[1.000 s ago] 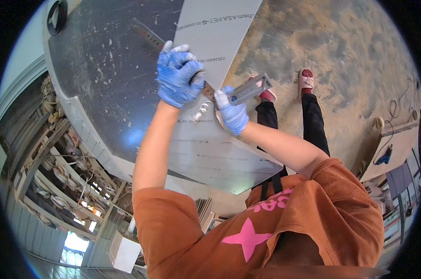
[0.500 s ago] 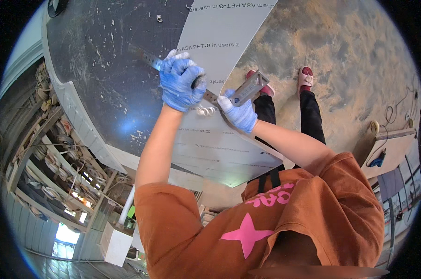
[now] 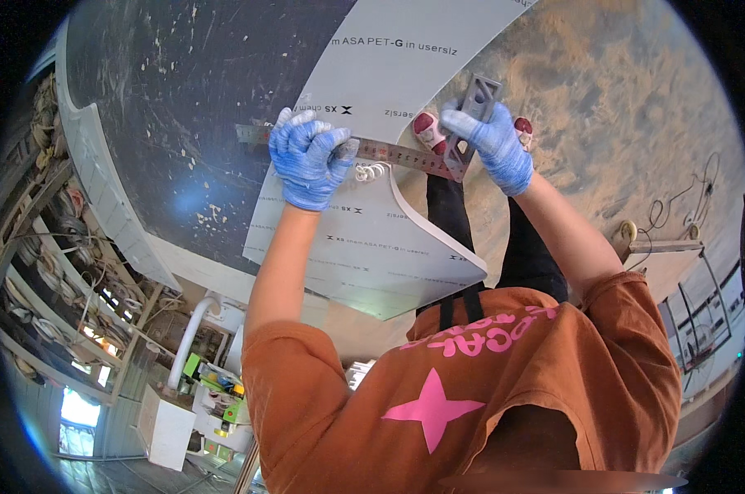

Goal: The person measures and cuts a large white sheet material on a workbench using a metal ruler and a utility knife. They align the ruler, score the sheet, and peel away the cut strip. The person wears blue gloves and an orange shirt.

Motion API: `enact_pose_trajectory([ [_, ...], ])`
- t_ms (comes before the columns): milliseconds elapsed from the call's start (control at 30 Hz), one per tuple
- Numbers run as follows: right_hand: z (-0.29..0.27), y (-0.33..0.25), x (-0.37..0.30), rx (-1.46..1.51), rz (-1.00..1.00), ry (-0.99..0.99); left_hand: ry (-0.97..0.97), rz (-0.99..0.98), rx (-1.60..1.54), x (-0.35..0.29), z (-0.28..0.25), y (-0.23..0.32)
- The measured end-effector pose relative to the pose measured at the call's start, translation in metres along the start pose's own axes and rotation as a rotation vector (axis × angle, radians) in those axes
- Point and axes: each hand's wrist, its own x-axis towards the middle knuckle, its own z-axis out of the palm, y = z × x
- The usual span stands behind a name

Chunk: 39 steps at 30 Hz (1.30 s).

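A try square with a long ruled steel blade (image 3: 399, 154) and a grey slotted stock (image 3: 478, 99) lies across a curved light-grey sheet with printed film (image 3: 364, 239). My left hand (image 3: 310, 165), in a blue-and-white glove, is closed over the blade, fingers curled; the blade's far-left end shows beyond it on the dark tabletop (image 3: 175, 107). My right hand (image 3: 497, 150), gloved alike, grips the stock just off the sheet's right edge, with the thumb across it. A curled white shaving (image 3: 371, 172) lies on the sheet just below the blade.
Beyond the sheet's right edge is a dusty, stained floor (image 3: 611, 107), with my legs and pink shoes (image 3: 427, 130) below. A small wheeled cart (image 3: 665, 251) stands at the right. At left are wooden racks (image 3: 51, 272); lower left, a white pipe (image 3: 189, 342).
The square has turned: its blade lies more level and its stock stands more upright in view. My right hand has moved right and up; my left hand has shifted slightly left and down.
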Motion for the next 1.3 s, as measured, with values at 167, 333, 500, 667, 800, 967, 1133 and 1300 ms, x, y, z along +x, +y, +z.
enact_pose_trajectory([
  [167,0.015,0.004,-0.002,0.083,-0.186,0.243,0.040,-0.065,0.009,0.003,-0.002,0.006],
  [333,0.035,0.027,-0.012,0.188,-0.223,0.379,0.040,-0.101,0.005,0.005,0.000,0.006],
  [500,0.040,0.034,-0.015,0.191,-0.236,0.407,0.041,-0.113,0.018,0.005,0.002,0.008],
  [667,0.064,0.046,-0.016,0.291,-0.205,0.417,0.020,-0.126,0.034,0.006,0.004,0.007],
  [800,0.063,0.043,-0.008,0.227,-0.222,0.347,0.000,-0.134,0.019,0.005,0.001,0.009],
  [967,0.040,0.031,-0.001,0.123,-0.206,0.150,0.018,-0.131,0.048,-0.012,-0.001,0.021],
  [1133,0.048,0.043,-0.008,0.167,-0.226,0.209,0.043,-0.178,0.068,-0.026,0.004,0.025],
  [1300,0.081,0.053,-0.012,0.310,-0.201,0.332,0.031,-0.118,0.077,-0.020,0.003,0.024],
])
